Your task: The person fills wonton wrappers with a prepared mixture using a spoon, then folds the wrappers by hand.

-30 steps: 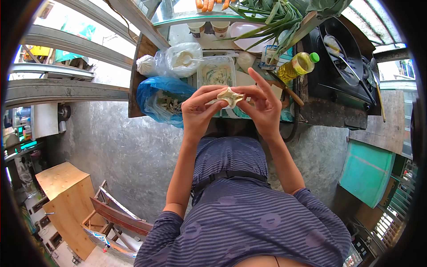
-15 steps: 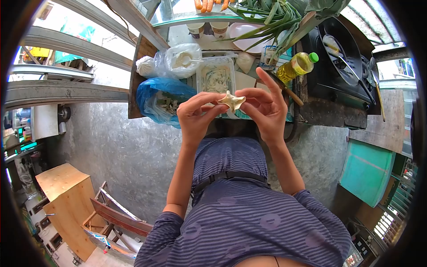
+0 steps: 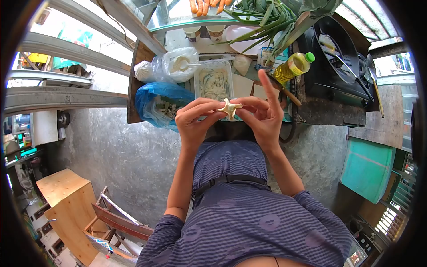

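A pale, star-shaped dumpling (image 3: 230, 108) with pinched points is held up in front of my body, near the table's front edge. My left hand (image 3: 195, 116) pinches its left point between thumb and fingers. On the other side my right hand (image 3: 263, 116) pinches the right point, with the index finger sticking up. Just beyond is a clear plastic tub (image 3: 213, 82) with a whitish, green-flecked mixture in it. To its left lie a blue plastic bag (image 3: 153, 95) with leafy scraps and a clear bag of white powder (image 3: 180, 64) with a spoon.
At the right, a bottle of yellow oil (image 3: 291, 67) with a green cap stands near a black stove with a wok (image 3: 340, 46). A wooden-handled tool (image 3: 291, 95) lies before the bottle. Paper cups (image 3: 215, 33), a pink plate (image 3: 240, 33) and green leaves (image 3: 275, 18) are farther back.
The dumpling has turned slightly between my fingers, its points now more evenly spread. Both hands keep their pinch, and the whole view has shifted a little.
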`<action>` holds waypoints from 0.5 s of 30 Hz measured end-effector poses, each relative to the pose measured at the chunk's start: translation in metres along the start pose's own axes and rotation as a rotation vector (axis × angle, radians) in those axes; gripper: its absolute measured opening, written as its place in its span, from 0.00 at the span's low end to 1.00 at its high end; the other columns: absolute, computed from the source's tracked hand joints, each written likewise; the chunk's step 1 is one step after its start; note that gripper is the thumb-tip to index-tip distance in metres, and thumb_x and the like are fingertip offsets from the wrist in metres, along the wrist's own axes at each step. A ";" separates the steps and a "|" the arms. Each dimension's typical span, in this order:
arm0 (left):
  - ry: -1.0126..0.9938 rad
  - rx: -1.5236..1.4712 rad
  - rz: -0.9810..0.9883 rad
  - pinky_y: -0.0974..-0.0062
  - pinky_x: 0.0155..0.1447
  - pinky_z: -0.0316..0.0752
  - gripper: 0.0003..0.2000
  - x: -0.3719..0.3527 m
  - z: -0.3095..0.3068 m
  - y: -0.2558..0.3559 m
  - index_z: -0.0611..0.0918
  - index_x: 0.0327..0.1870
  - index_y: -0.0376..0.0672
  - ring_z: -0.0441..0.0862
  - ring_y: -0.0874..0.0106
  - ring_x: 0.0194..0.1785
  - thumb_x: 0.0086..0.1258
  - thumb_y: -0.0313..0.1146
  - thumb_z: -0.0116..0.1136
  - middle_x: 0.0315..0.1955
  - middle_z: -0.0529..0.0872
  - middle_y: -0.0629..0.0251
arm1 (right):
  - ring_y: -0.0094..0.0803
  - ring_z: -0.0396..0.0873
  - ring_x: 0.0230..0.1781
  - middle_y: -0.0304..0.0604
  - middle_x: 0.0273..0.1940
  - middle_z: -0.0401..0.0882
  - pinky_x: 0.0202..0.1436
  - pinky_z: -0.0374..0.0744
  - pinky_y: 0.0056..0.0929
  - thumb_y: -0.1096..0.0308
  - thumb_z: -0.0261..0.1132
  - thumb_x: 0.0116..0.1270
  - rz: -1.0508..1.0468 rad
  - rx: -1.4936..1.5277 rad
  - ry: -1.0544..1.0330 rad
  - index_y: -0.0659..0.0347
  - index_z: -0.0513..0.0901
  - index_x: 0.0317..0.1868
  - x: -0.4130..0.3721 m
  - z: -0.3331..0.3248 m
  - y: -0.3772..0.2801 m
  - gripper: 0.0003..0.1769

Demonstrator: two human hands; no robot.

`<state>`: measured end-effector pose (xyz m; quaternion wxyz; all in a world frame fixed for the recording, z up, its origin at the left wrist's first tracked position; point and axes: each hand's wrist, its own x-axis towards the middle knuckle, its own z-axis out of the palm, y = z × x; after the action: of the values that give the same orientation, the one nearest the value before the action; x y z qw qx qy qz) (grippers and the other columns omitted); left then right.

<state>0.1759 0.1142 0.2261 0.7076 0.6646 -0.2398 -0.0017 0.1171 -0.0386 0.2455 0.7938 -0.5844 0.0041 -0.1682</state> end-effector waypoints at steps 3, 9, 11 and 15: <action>-0.002 -0.077 -0.053 0.80 0.39 0.81 0.11 -0.002 0.003 -0.008 0.85 0.38 0.36 0.84 0.72 0.39 0.53 0.17 0.66 0.35 0.86 0.59 | 0.32 0.82 0.45 0.49 0.41 0.83 0.52 0.78 0.28 0.82 0.66 0.58 0.006 -0.019 -0.005 0.64 0.52 0.71 -0.001 -0.004 0.006 0.44; 0.061 -0.448 -0.323 0.74 0.40 0.84 0.10 -0.021 0.010 -0.040 0.82 0.42 0.31 0.85 0.69 0.38 0.60 0.14 0.59 0.36 0.85 0.53 | 0.22 0.75 0.48 0.40 0.42 0.84 0.59 0.67 0.26 0.74 0.70 0.56 0.084 -0.221 -0.014 0.62 0.63 0.67 0.002 -0.014 0.017 0.38; 0.069 -0.553 -0.332 0.72 0.39 0.84 0.08 -0.029 0.013 -0.053 0.81 0.43 0.33 0.85 0.64 0.37 0.63 0.20 0.59 0.36 0.85 0.50 | 0.21 0.75 0.47 0.40 0.42 0.84 0.58 0.68 0.25 0.73 0.69 0.57 0.105 -0.196 -0.041 0.62 0.64 0.67 0.003 -0.019 0.020 0.37; 0.135 -0.751 -0.404 0.70 0.36 0.84 0.10 -0.039 0.020 -0.062 0.80 0.42 0.34 0.86 0.59 0.37 0.64 0.29 0.62 0.37 0.85 0.49 | 0.21 0.77 0.43 0.39 0.42 0.84 0.48 0.73 0.23 0.68 0.62 0.65 0.323 -0.141 0.191 0.62 0.76 0.56 0.017 -0.059 0.054 0.19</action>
<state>0.1540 0.1013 0.1548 0.9000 0.3930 -0.0409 -0.1838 0.1350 -0.0837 0.1803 0.7635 -0.6118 0.1848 -0.0925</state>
